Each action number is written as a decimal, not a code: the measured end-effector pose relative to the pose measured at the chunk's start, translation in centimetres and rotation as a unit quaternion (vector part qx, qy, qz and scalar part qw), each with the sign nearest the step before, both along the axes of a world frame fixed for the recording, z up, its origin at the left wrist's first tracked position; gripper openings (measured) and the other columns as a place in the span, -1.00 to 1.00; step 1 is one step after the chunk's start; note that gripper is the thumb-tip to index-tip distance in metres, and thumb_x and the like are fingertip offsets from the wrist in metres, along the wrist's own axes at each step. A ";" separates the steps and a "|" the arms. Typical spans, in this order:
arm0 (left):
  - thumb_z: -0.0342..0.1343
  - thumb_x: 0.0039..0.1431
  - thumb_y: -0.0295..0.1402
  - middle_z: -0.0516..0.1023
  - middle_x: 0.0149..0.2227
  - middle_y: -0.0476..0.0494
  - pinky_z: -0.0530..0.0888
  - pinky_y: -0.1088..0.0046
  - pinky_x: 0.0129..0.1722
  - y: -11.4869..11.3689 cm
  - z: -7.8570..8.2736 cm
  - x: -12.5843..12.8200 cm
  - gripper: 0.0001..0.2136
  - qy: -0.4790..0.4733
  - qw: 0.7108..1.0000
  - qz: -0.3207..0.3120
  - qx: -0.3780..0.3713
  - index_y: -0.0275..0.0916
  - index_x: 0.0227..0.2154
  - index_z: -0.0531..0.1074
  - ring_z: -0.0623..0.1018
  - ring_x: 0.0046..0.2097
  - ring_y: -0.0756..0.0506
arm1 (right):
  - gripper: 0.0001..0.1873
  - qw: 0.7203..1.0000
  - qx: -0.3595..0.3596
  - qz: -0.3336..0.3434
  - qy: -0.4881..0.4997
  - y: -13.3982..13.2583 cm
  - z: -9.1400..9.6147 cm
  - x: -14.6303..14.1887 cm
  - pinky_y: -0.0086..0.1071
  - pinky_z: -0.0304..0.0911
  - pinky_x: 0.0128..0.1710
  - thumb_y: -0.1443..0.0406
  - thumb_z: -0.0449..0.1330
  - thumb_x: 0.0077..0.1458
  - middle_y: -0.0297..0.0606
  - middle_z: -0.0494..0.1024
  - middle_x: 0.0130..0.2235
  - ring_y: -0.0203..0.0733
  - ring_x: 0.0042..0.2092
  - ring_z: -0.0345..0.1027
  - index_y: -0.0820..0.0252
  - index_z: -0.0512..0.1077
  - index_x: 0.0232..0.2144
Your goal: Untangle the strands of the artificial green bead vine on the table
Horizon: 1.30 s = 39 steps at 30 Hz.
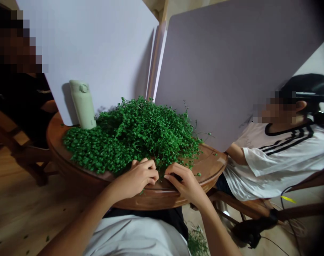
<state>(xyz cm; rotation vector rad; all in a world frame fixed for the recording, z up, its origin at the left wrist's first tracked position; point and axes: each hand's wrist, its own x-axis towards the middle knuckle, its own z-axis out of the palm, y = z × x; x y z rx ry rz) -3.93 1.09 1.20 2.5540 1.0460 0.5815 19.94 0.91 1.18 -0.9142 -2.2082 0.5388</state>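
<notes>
1. The mound of green sprigs [132, 137] lies on the worktop [162, 202], directly ahead of both hands. Its near edge reaches the fingers of the left hand [134, 177] and the right hand [184, 183].
2. Both grips are curled inward and sit close together, just apart from each other, at the mound's near edge. The fingers are bent over thin stems, but whether either grip is clamped on a stem is hard to tell.
3. There is one mound: a dense tangle of wiry stems set with many tiny, round, bead-like green leaves, too many to count. A few stray sprigs trail over the polished wood.
4. The worktop is round, with reddish-brown varnished wood and a raised, moulded rim.
5. One pale green bottle [82, 105], a smooth, upright cylinder with a round clasp near its cap, stands at the mound's far left, touching the sprigs.
6. Two large, flat, pale boards [98, 53] [231, 71] lean upright behind the mound, meeting near the middle.
7. Two other people sit beside the worktop: one in dark clothes at left [18, 106], and one at right in a white striped shirt [271, 160].
8. A small green clump [196, 241] lies on the floor below the right arm.
</notes>
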 end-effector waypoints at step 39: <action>0.03 0.39 -0.50 0.46 -0.18 -0.02 0.14 0.30 -0.05 0.0 -0.3 0.1 -0.81 -0.006 1.000 -0.014 0.027 -0.18 -0.32 0.48 0.37 -0.05 -0.09 | -0.83 0.971 0.127 0.018 -0.201 0.2 0.5 -0.6 -0.29 0.29 -0.12 0.31 0.09 0.41 -0.20 0.53 -0.21 -0.14 -0.17 0.37 0.21 0.47 -0.22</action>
